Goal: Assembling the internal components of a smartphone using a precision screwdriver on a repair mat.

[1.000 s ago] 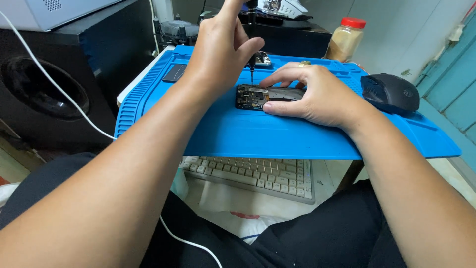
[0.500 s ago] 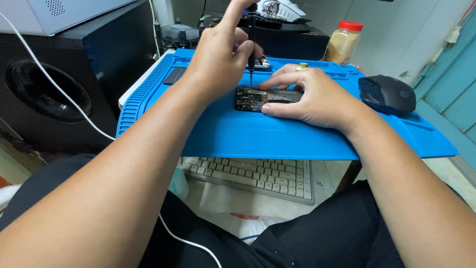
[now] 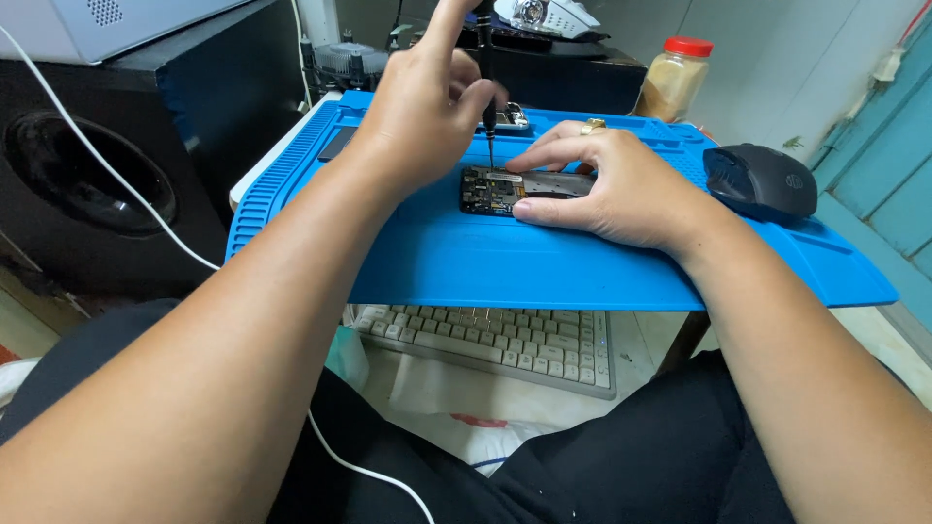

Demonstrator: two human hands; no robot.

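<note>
The left hand grips a thin screwdriver upright, tip on the opened phone mid blue mat; the right hand lies flat, fingers pinning the phone

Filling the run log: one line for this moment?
left hand: holds screwdriver on phone board | right hand: steadies board | blue mat

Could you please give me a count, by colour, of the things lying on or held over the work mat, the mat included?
Blue: 1, the work mat
Black or dark: 3, the screwdriver in the left hand, the opened phone steadied by the right hand, the mouse
Silver: 1, a small part behind the screwdriver
Total: 5
</note>
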